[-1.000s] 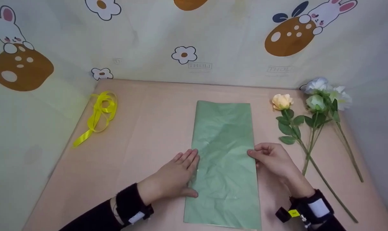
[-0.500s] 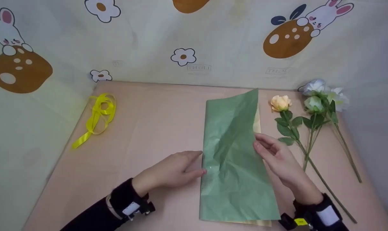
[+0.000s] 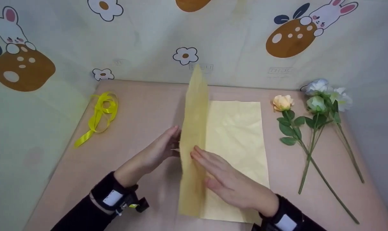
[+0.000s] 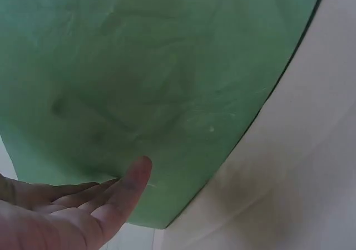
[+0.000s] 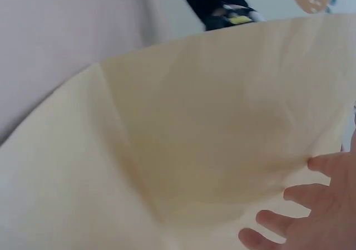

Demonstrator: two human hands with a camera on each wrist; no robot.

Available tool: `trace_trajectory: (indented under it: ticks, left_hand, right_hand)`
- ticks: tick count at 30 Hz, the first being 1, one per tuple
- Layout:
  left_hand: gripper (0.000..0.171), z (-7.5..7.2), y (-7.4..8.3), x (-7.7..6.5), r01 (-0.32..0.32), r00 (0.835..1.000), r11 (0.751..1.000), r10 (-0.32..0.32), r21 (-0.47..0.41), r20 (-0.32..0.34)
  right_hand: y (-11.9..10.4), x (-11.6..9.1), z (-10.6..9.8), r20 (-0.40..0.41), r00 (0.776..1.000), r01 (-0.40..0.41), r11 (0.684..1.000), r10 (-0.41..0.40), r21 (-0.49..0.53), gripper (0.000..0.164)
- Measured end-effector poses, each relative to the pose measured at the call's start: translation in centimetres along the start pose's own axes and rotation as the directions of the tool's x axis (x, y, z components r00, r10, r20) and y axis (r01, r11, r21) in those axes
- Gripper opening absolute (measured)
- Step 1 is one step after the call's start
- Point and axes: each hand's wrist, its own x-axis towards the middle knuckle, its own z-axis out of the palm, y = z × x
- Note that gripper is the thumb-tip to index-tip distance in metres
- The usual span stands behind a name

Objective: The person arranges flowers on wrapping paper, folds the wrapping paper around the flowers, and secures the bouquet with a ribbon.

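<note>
A sheet of wrapping paper, pale yellow inside and green outside, lies unfolded on the table. Its right half is flat, while the left half stands up from the fold like a wall. My left hand is on the outer side of that raised flap, some of its fingers hidden behind the edge; in the left wrist view its thumb and fingers stretch out against the green face. From the inner side, my right hand touches the flap's yellow face with extended fingertips, its fingers spread in the right wrist view.
A loosely coiled yellow ribbon lies at the far left of the table. On the right are a peach rose and several pale flowers, their long stems crossing. A patterned curtain-like backdrop surrounds the table.
The folded green paper has been opened: its upper layer has swung up and left, showing the yellow inside. My right hand has moved left across the sheet; my left hand has shifted up and left.
</note>
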Motion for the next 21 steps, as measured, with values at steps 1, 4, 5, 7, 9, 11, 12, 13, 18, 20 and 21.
trace_trajectory:
  ticks: [1, 4, 5, 7, 9, 11, 12, 13, 18, 20, 21]
  left_hand:
    - [0.079, -0.4, 0.0, -0.3, 0.016, 1.000, 0.999, -0.016, -0.033, -0.005]
    - [0.075, -1.4, -0.3, -1.2, 0.083, 0.996, 0.988, -0.085, -0.130, -0.010]
    - [0.071, -1.7, -0.5, -1.4, 0.101, 0.994, 0.982, -0.105, -0.158, -0.016]
    - [0.063, -2.5, -0.9, -1.7, 0.126, 0.990, 0.973, -0.135, -0.193, -0.034]
    - [0.055, -3.4, -1.3, -2.0, 0.133, 0.986, 0.971, -0.150, -0.200, -0.072]
    - [0.047, -4.4, -1.7, -2.3, 0.138, 0.980, 0.973, -0.161, -0.185, -0.118]
    - [0.045, -4.9, -2.0, -2.4, 0.141, 0.976, 0.975, -0.166, -0.173, -0.141]
    - [0.042, -5.4, -2.2, -2.6, 0.143, 0.972, 0.976, -0.169, -0.164, -0.162]
    - [0.033, -7.5, -3.5, -3.0, 0.178, 0.952, 0.976, -0.204, -0.127, -0.227]
    - [0.032, -8.2, -4.1, -3.0, 0.198, 0.946, 0.971, -0.225, -0.135, -0.233]
    - [0.032, -8.6, -4.4, -2.9, 0.208, 0.943, 0.967, -0.238, -0.144, -0.234]
  right_hand:
    - [0.1, 0.1, 0.6, 0.018, 1.000, 0.017, 0.999, -0.016, -0.043, 0.067]
    - [0.5, 0.2, 2.1, 0.097, 0.995, 0.051, 0.989, -0.038, -0.140, 0.065]
    - [0.6, 0.2, 2.4, 0.125, 0.992, 0.054, 0.987, -0.035, -0.151, 0.064]
    - [0.9, 0.1, 2.9, 0.161, 0.987, 0.055, 0.983, -0.026, -0.178, 0.063]
    - [1.2, 0.1, 3.0, 0.173, 0.985, 0.046, 0.978, -0.011, -0.202, 0.063]
    - [1.5, -0.1, 2.9, 0.157, 0.988, 0.037, 0.971, 0.001, -0.237, 0.063]
    - [1.7, -0.2, 2.7, 0.144, 0.990, 0.032, 0.966, 0.006, -0.256, 0.063]
    - [2.0, -0.3, 2.4, 0.125, 0.992, 0.026, 0.962, 0.008, -0.272, 0.063]
    - [4.2, -1.2, 0.4, 0.007, 0.998, -0.057, 0.943, 0.063, -0.328, 0.060]
    - [5.3, -1.7, -0.5, -0.041, 0.994, -0.111, 0.930, 0.104, -0.349, 0.061]
    - [5.9, -1.9, -1.0, -0.061, 0.991, -0.136, 0.923, 0.122, -0.359, 0.061]
